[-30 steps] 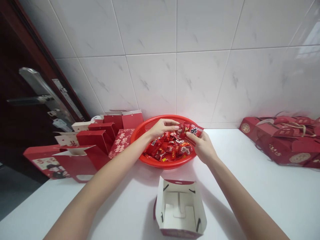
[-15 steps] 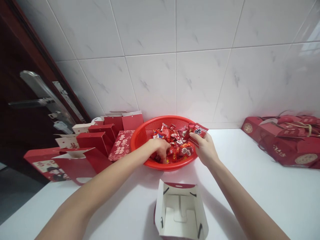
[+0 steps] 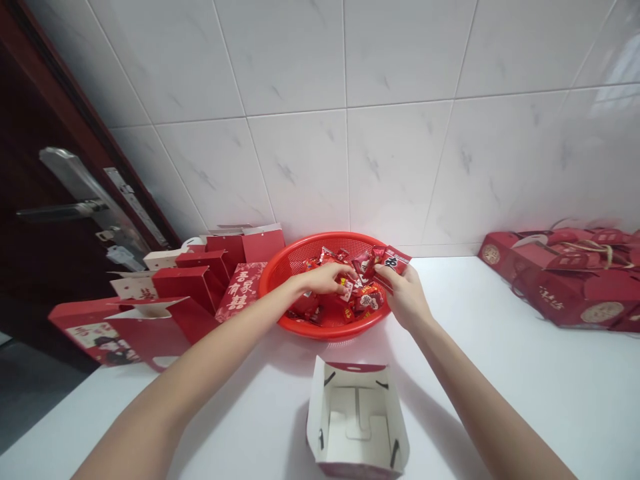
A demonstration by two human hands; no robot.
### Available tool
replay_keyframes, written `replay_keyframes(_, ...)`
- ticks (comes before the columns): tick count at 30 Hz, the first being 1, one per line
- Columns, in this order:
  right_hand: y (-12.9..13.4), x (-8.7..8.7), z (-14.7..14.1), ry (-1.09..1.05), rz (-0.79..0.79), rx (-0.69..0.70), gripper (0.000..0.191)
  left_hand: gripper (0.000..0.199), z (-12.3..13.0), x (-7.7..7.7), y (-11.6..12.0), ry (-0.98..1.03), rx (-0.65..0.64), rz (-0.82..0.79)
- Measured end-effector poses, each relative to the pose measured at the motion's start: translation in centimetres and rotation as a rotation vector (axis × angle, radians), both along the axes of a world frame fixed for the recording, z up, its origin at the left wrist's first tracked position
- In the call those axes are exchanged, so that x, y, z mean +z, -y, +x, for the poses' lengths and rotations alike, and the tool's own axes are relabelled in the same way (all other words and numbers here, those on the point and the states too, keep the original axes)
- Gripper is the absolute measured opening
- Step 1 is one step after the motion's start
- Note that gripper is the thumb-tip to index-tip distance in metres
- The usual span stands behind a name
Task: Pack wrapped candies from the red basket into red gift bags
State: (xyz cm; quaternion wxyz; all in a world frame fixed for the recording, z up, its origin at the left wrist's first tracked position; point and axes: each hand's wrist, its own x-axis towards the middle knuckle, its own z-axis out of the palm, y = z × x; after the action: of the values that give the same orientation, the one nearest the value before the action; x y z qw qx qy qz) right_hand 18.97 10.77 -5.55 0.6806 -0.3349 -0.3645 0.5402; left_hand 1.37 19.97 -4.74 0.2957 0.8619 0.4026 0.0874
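A red plastic basket (image 3: pixel 293 325) holds a heap of red wrapped candies (image 3: pixel 369 300). Over its middle, my left hand (image 3: pixel 327 279) has its fingers closed on a small candy with a pale, red-marked wrapper (image 3: pixel 346 291). At the basket's right rim my right hand (image 3: pixel 407 293) pinches a red candy packet (image 3: pixel 395 259) with a dark character on a white patch; whether more pieces are in that grip I cannot tell. In front of the basket stands an open-topped box (image 3: pixel 357 420), white inside, with dark slots in its walls.
Several red and cream gift boxes (image 3: pixel 185 287) stand at the left, beside a flat red printed box (image 3: pixel 241 288). Closed red boxes with handles (image 3: pixel 565 283) are at the right. A tiled wall (image 3: pixel 395 167) rises behind the white table (image 3: pixel 460 360); a dark door (image 3: pixel 45 173) is far left.
My left hand has risen from the candies near the basket's front and moved a little right, now with a small candy in its fingers. My right hand keeps its packet, nearly still.
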Motion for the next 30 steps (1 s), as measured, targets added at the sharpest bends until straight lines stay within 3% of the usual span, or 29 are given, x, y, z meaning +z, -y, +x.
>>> replay_keyframes(8,-0.2,-0.3,0.1,0.008,0.014,0.000,0.031,0.054,-1.0,-1.0,-1.1,0.201,0.109,-0.223)
replay_keyframes(16,-0.7,-0.9,0.2,0.041,0.022,-0.028,0.029,0.050,-1.1,-1.3,-1.4,0.359,0.163,-0.338)
replay_keyframes(19,-0.5,-0.6,0.2,0.023,0.011,-0.014,0.029,0.036,-0.9,-0.5,-0.8,0.251,0.140,-0.200)
replay_keyframes(25,-0.2,-0.3,0.2,0.025,-0.010,-0.008,0.032,0.025,-0.4,0.8,0.8,-0.323,0.076,0.134)
replay_keyframes(30,-0.3,-0.6,0.3,0.050,0.017,-0.006,0.028,0.029,0.9,0.0,1.7,-0.392,-0.126,0.276)
